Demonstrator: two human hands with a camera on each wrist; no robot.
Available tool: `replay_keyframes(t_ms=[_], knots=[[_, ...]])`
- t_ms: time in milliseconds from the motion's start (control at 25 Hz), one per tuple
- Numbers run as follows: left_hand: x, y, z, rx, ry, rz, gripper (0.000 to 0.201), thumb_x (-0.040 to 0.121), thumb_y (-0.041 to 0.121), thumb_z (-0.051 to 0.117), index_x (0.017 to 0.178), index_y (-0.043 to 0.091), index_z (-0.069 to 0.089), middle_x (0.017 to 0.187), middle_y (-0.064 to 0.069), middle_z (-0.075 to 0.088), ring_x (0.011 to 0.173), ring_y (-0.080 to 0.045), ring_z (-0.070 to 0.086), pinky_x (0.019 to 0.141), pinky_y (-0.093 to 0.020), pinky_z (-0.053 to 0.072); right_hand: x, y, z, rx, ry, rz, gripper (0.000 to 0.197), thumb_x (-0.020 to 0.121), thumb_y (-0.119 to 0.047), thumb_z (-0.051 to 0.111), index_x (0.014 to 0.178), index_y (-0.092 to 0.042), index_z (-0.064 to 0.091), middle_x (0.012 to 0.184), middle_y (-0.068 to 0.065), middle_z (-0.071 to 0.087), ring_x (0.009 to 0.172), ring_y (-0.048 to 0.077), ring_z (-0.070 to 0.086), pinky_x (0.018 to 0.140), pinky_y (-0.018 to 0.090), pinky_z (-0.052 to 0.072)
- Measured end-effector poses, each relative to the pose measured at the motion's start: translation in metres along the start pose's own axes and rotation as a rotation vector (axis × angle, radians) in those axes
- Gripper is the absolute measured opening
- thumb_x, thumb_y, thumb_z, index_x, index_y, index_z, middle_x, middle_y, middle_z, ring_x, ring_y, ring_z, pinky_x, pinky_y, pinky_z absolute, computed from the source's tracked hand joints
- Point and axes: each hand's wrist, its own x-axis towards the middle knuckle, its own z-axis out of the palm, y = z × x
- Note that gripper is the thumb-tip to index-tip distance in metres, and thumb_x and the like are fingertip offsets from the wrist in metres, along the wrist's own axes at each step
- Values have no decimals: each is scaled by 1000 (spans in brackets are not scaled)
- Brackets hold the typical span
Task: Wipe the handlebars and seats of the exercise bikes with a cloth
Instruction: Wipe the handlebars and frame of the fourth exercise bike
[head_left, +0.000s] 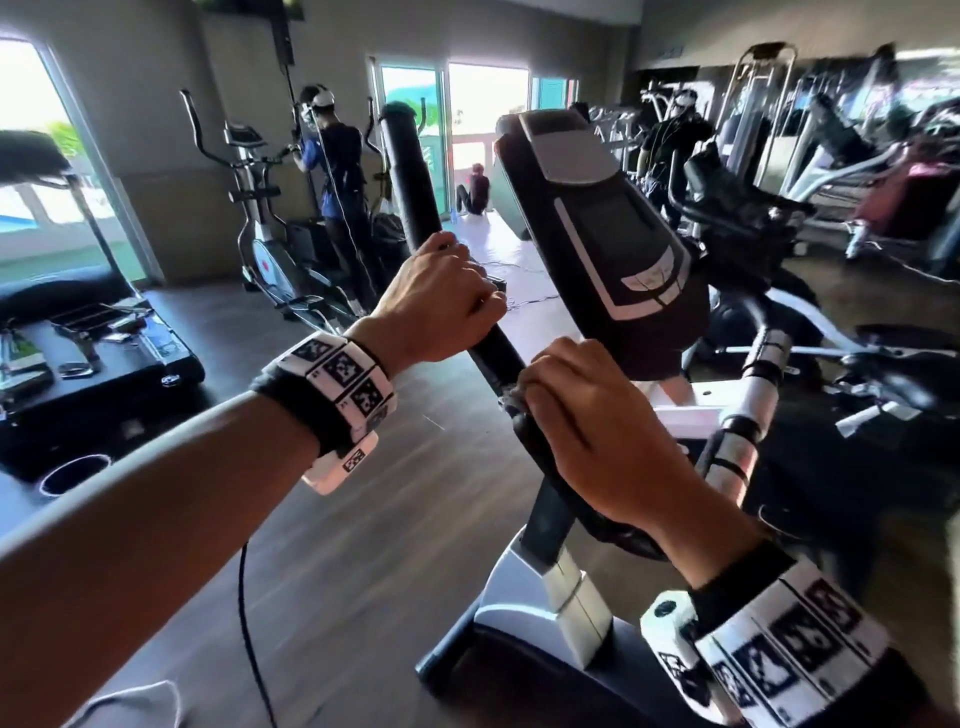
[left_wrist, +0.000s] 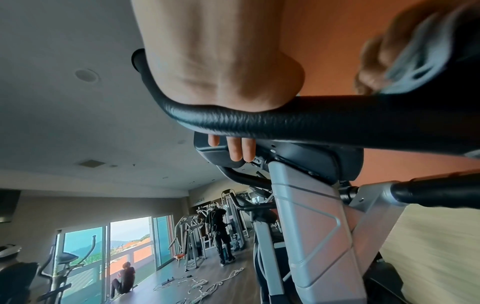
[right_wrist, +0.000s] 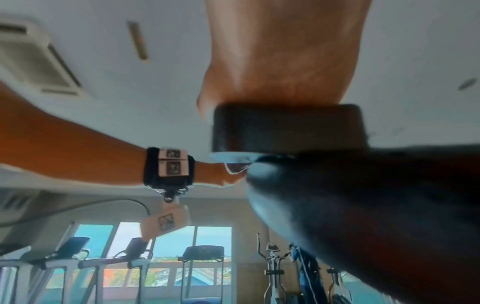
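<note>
The exercise bike's black padded handlebar (head_left: 415, 197) rises on the left of its console (head_left: 608, 244). My left hand (head_left: 449, 301) grips this bar midway up; in the left wrist view its fingers (left_wrist: 239, 150) curl under the handlebar (left_wrist: 298, 121). Just below, my right hand (head_left: 587, 415) wraps a grey-blue cloth (head_left: 513, 399) around the lower part of the same bar. The cloth (left_wrist: 415, 61) shows blurred in the left wrist view, and the cloth (right_wrist: 275, 189) is also blurred in the right wrist view. The seat is out of view.
A treadmill (head_left: 104, 358) stands at the left. An elliptical (head_left: 270, 234) with a person (head_left: 337, 171) stands behind. Another bike (head_left: 748, 218) and weight machines fill the right, with a second person (head_left: 670, 150) there. Ropes (left_wrist: 207, 286) lie on the floor. A cable (head_left: 249, 639) hangs from my left wrist.
</note>
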Motion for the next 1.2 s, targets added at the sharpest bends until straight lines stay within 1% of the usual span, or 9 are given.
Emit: replay_keyframes(t_ms=[80,240,360,520,680,840,960,1080,1200], knots=[[1,0,3,-32,38,-5,50,95,36,31,60,15,61,70,0,70,77,-27,58,99,-41,39,-2,-2,1,34,-66,-62,30,106,-22,38,99,-9,64,100,1,58,99,21,50,92,33,42],[1,1,4,-78,72,-34,53,92,36,32,61,11,66,67,-4,69,78,-28,57,101,-39,36,0,0,0,12,4,67,28,106,-20,39,99,-9,64,99,1,58,98,21,51,91,40,44],[0,3,4,-105,99,-38,53,91,35,34,61,8,67,65,-6,67,77,-30,56,99,-39,35,-3,-4,1,44,-51,-41,29,106,-20,39,98,-9,65,100,0,59,98,18,50,92,29,39],[-1,3,5,-144,114,-50,52,91,35,34,60,8,66,65,-5,67,75,-29,56,97,-45,40,3,5,-1,47,-3,96,29,106,-21,39,95,-10,63,96,0,59,96,21,53,89,41,44],[-1,4,6,-152,128,-62,51,92,33,34,60,8,66,66,-4,66,76,-29,56,98,-44,40,1,4,0,71,-89,-62,33,106,-21,38,99,-5,65,100,4,60,99,23,53,91,36,42],[-1,3,8,-155,127,-63,50,92,33,35,61,8,65,66,-4,65,76,-29,55,99,-43,39,1,7,-2,56,-4,61,31,105,-20,38,100,-7,66,100,2,61,100,21,54,91,42,44],[-1,3,10,-163,169,-68,47,92,31,37,58,10,62,65,-3,65,75,-29,55,99,-42,39,0,-3,-1,99,-99,-99,30,105,-18,40,95,-7,67,100,1,61,102,22,54,91,36,44],[-1,1,11,-166,176,-48,45,92,30,39,58,10,61,64,-3,64,74,-28,54,98,-40,38,6,4,-3,119,-61,-16,30,105,-18,40,98,-8,67,99,0,61,98,22,55,89,42,45],[-1,1,11,-163,180,-67,45,92,29,39,58,9,61,65,-5,65,74,-30,55,99,-41,39,-2,-1,1,54,-42,13,32,106,-20,40,108,-8,69,110,1,64,109,19,56,96,39,45]])
